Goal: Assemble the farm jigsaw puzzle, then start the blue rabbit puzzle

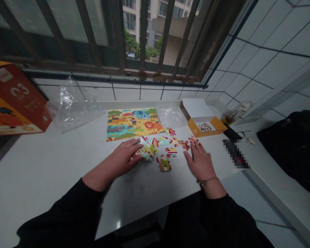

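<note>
My left hand (126, 153) lies against a heap of jigsaw puzzle pieces (148, 151), its fingers stretched out over the heap's left side. On the right, my right hand (200, 161) rests palm down with fingers spread, the fingertips touching a red and white puzzle piece (193, 139). Between the hands several loose pieces are scattered, among them a green and brown one (165, 164) nearest me and a red one (171, 132) farther back. Behind the heap lies a colourful animal picture sheet (134, 124). What is under my palms is hidden.
A yellow box (209, 129) with its white lid raised stands at the back right. Clear plastic wrapping (172, 117) lies beside it, and another crumpled plastic bag (72, 106) sits back left. A large red box (20, 100) stands far left. A black bag (291, 148) is at right.
</note>
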A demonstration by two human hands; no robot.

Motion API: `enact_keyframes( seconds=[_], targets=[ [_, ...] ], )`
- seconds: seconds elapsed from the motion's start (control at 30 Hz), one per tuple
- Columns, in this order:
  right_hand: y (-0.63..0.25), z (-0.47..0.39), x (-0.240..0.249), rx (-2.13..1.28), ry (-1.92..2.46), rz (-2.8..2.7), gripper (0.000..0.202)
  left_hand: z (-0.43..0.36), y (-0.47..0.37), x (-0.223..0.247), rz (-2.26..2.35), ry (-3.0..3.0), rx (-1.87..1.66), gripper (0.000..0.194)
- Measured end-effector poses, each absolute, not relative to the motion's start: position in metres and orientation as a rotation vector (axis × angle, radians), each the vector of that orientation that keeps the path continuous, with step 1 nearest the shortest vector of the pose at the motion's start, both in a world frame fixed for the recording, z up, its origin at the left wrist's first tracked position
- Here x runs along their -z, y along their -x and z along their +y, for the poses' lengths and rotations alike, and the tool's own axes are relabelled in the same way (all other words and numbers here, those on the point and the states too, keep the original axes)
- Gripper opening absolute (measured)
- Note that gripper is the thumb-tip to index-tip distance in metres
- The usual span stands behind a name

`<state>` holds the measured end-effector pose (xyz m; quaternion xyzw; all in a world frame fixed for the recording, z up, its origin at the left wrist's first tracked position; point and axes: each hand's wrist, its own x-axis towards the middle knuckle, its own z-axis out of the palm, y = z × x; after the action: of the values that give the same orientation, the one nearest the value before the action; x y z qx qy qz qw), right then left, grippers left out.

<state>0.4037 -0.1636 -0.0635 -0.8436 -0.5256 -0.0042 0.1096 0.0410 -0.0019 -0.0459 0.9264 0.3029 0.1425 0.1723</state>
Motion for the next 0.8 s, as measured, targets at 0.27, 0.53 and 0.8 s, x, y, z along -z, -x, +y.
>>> enact_keyframes(
  seconds=[0.27,0.53,0.8],
  targets=[
    [-0.399,-0.166,0.068,0.197,2.450,-1.423,0.071,-0.003,-0.042,0.045,0.877,-2.647,-0.370,0.052],
    [-0.346,-0.172,0.047,-0.237,1.843,-2.183,0.054,-0.003,-0.041,0.045,0.875,-2.625,-0.413,0.051],
    [-0.342,-0.187,0.057,-0.093,1.942,-1.973,0.052,-0.005,-0.043,0.043,0.891,-2.630,-0.365,0.054]
  ],
)
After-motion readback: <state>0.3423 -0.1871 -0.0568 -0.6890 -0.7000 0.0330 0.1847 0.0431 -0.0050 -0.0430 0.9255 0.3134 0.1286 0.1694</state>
